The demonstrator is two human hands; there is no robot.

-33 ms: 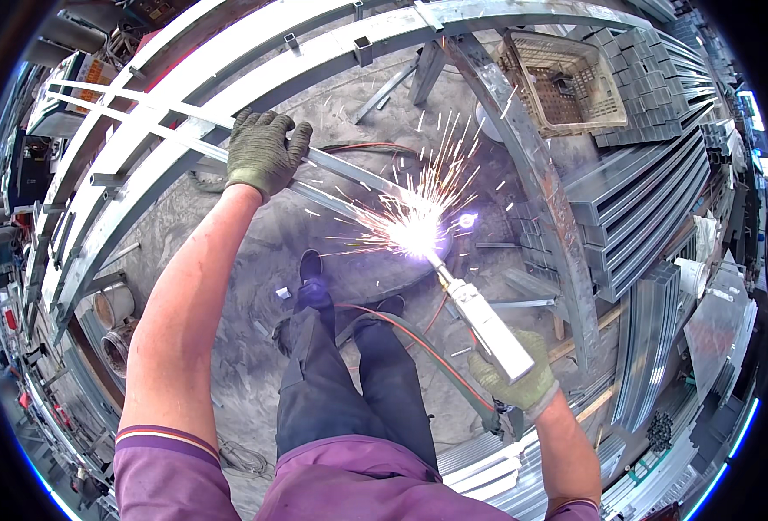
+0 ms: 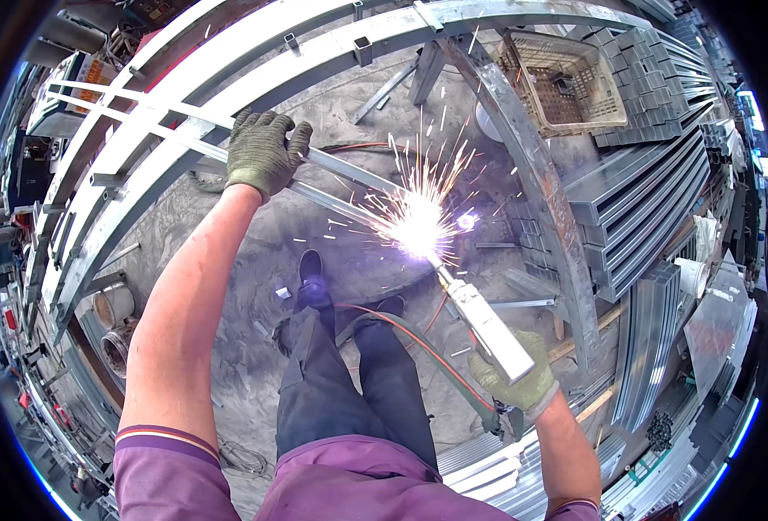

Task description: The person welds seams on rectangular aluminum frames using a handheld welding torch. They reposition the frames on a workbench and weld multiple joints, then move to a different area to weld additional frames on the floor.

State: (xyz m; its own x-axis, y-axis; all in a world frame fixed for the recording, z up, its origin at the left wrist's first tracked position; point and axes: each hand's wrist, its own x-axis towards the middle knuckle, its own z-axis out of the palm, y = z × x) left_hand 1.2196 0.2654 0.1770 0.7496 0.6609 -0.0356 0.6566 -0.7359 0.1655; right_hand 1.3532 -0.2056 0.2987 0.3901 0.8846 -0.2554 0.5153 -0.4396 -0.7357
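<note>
Gloved in green, my left hand is closed round two parallel square metal tubes, resting across a frame of metal beams. My right hand, also gloved, grips a white welding torch at its rear. The torch points up and left, its metal nozzle at the tubes' near right end. A bright glare with orange sparks bursts there and hides the joint and the nozzle tip. An orange and dark hose runs from below my right hand toward my feet.
Long metal beams arc across the upper left. A rusty support leg stands right of the sparks. Behind it are a plastic crate and stacked metal profiles. My shoes are on the concrete floor below the tubes.
The spark spray has changed shape, rising more upward with fewer streaks to the left. Both hands, the torch and the tubes look almost unmoved.
</note>
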